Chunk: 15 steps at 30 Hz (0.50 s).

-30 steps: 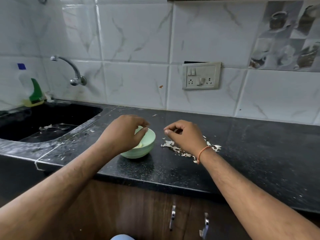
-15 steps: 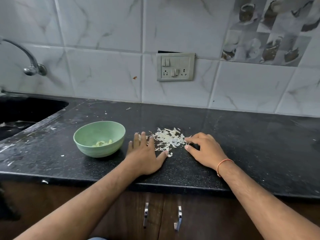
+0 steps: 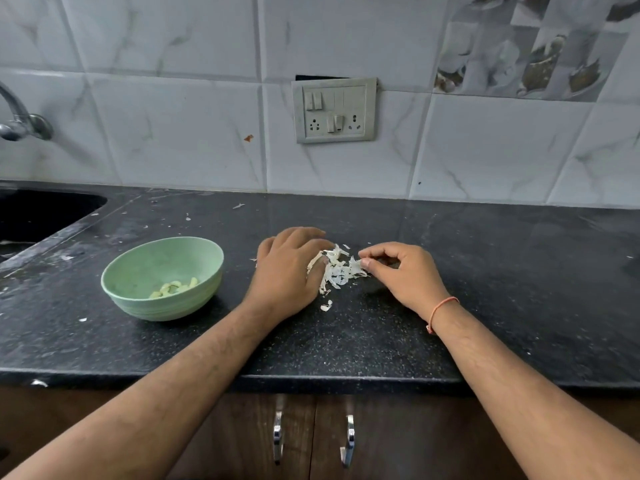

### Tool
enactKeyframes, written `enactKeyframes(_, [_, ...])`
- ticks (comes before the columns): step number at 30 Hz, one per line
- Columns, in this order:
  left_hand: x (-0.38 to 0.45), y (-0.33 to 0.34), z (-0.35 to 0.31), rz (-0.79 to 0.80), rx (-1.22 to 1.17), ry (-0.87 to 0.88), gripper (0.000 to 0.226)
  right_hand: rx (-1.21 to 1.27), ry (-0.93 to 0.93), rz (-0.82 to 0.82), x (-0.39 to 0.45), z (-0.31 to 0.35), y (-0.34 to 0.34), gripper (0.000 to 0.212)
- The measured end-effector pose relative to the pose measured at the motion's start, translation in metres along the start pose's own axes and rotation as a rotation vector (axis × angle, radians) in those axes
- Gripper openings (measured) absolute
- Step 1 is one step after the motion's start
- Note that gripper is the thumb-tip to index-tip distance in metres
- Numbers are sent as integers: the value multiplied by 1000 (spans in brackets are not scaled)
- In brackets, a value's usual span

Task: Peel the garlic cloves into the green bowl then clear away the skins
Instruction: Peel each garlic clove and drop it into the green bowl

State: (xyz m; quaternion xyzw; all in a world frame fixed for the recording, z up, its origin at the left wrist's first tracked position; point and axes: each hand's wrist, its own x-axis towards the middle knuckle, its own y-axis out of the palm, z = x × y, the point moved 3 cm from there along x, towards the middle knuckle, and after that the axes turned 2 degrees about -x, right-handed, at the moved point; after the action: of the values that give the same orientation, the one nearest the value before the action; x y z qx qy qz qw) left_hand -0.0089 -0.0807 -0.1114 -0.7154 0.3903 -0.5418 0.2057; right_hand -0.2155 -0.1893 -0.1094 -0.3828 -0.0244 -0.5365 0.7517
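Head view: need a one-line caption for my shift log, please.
Both hands, left hand and right hand, gather garlic skins on the black counter; peeled cloves sit in the green bowl.

- No readable text, labels, brands or numbers are found anywhere in the head view.
- Switch and socket plate (image 3: pixel 334 110) on the wall tiles: no markings can be made out.
- Patterned tiles (image 3: pixel 530 46) at the top right corner: pictures only, no lettering.

Both forearms are stretched forward; the left hand (image 3: pixel 287 271) is cupped palm-down, while the right hand (image 3: pixel 403 271) is curled, fingers (image 3: pixel 372 254) bent inward.
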Motion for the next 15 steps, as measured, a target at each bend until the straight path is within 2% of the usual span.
enactKeyframes(5, [6,8,-6,77,-250,99,25,107,-105,34,-7,15,7,14])
enactKeyframes(12, [5,3,-6,78,-495,-16,9,71,-212,-22,-9,23,6,15])
enactKeyframes(15, [5,4,-2,69,-524,-77,7,49,-199,6,-9,19,9,25])
